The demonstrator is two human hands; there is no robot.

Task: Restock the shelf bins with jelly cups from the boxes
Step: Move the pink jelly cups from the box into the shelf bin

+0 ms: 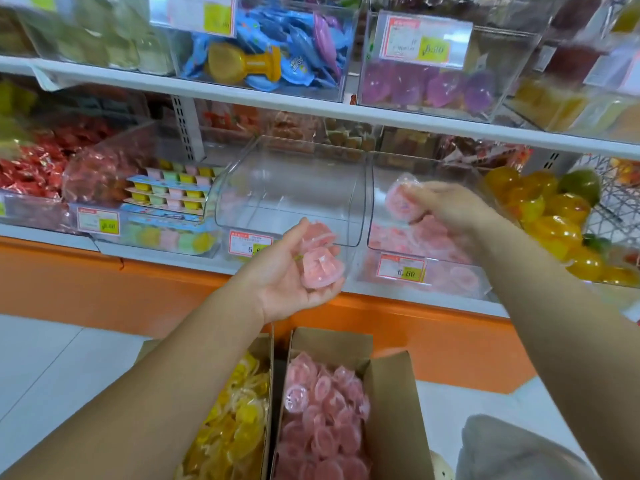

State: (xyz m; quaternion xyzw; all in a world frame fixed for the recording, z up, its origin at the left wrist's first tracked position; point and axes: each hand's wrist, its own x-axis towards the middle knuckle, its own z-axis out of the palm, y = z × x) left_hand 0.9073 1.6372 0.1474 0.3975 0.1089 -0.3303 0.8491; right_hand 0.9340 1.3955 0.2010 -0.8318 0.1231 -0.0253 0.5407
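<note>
Left fingers [304, 227] curl, palm up, round two pink jelly cups [320, 261]; the nearer cup's wide rim is turned toward the wrist and its narrow end toward the shelf. Right fingers [427, 192] pinch a third pink cup [401, 199], blurred, its round face turned toward the camera, above the right bin [381, 220] of pink cups. An empty clear bin [291, 188] stands just beside it. Below, an open box [394, 410] holds more pink cups.
</note>
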